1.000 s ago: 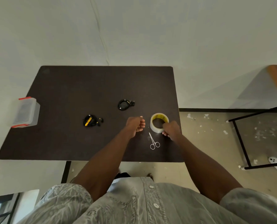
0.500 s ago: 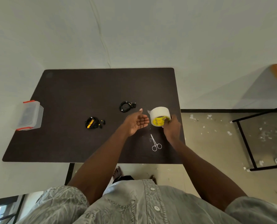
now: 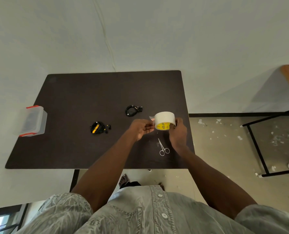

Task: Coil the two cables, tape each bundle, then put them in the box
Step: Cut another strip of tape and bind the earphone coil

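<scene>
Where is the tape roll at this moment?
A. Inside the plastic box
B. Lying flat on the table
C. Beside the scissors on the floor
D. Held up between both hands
D: the tape roll is off the table, the right hand gripping it and the left hand touching its side.

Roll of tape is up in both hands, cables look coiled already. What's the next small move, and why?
Probably pull a short strip off the tape roll. The right hand holds the roll above the table, and the left hand has its fingers at the loose tape end. Both coiled cables show no tape that I can make out, and the scissors lie within reach for cutting.
</scene>
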Motion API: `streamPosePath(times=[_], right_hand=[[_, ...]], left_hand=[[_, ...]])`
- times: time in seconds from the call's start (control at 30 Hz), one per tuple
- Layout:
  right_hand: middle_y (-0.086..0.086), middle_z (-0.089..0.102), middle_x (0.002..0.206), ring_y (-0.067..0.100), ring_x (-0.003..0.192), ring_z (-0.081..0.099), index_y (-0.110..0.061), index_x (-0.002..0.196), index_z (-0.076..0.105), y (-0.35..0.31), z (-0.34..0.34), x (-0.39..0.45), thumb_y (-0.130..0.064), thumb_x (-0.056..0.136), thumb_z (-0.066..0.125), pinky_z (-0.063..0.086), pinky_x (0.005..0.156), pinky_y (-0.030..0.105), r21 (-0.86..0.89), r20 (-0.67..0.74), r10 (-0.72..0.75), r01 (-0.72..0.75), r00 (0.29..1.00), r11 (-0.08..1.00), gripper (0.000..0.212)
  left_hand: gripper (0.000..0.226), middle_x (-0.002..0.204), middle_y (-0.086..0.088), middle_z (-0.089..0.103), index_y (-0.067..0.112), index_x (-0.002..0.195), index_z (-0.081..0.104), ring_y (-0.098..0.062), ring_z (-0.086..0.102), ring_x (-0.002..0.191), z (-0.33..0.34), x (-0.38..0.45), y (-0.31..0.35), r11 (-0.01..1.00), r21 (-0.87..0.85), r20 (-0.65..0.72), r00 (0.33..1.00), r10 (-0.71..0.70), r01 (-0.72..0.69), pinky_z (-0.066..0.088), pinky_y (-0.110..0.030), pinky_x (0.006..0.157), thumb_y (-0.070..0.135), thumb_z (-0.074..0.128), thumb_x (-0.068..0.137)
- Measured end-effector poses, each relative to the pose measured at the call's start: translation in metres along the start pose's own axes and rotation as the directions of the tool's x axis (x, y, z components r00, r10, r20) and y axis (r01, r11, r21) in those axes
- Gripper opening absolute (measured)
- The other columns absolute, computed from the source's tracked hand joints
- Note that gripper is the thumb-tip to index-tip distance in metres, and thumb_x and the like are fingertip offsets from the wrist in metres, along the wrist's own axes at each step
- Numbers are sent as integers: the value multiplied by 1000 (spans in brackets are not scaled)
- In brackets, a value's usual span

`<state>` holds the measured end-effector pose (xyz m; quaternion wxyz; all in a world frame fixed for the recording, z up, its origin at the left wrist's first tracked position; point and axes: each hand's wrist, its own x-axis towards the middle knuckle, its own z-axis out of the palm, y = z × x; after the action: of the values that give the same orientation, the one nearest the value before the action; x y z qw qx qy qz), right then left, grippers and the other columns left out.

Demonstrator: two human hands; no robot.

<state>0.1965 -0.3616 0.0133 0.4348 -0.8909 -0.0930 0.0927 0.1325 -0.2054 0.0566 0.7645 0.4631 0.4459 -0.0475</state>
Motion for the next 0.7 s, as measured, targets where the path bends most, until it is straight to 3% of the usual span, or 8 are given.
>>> streamPosePath(times=[0.27,0.5,0.7], right_hand=[[14,66,113,26,103,63,-5,120,54,0,-3,-3,-15,96,58,47,74,24,-13,-10,-26,26,1000,1000,27],[12,65,114,26,103,64,-9,122,51,4,-2,5,-18,95,60,55,84,36,-61,10,-55,56,998,997,30],[12,61,118,28,107,62,-10,127,46,5,1,7,-19,96,59,54,84,38,-143,45,-70,76,996,987,34]], left_hand=[[3,84,-13,67,0,87,62,-21,65,77,2,-4,0,1000,30,-11,1000,7,-6,56,-33,78,2,63,89],[8,80,-14,66,1,83,59,-20,66,70,8,-2,2,990,109,-85,992,93,-83,58,-31,68,-1,60,91],[13,78,-15,64,0,80,58,-21,64,66,13,6,2,977,188,-131,983,128,-102,56,-34,72,-5,54,92]])
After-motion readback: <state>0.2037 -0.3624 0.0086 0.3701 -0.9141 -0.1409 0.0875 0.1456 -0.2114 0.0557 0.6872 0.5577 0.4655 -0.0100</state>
